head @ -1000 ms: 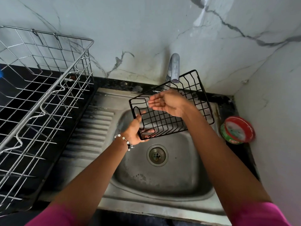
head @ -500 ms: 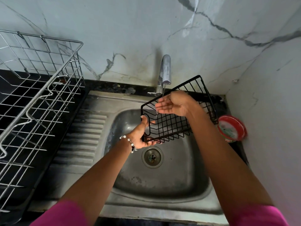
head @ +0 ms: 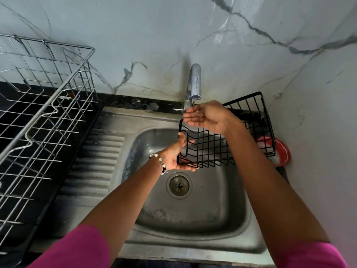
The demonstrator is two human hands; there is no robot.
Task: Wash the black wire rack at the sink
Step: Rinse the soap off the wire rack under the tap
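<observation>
- Rightward goes the black wire rack [head: 229, 136], slid over from a second ago, so the right hand [head: 205, 117] now sits directly under the tap [head: 194, 82].
- That right hand is cupped palm-up, fingers relaxed and gripping nothing, a thin stream of water landing on it; my read is she's catching water to splash over the wires.
- Left hand [head: 176, 153] clamps the rack's near-left corner, thumb up along the end frame, fingers curled underneath, holding it tilted above the sink [head: 193, 225] basin so runoff falls toward the drain [head: 179, 186].
- Rack hangs in the air, its far-right end out over the red tub [head: 278, 151] by the wall.
- Silver dish rack [head: 44, 105] stands on the left counter.
</observation>
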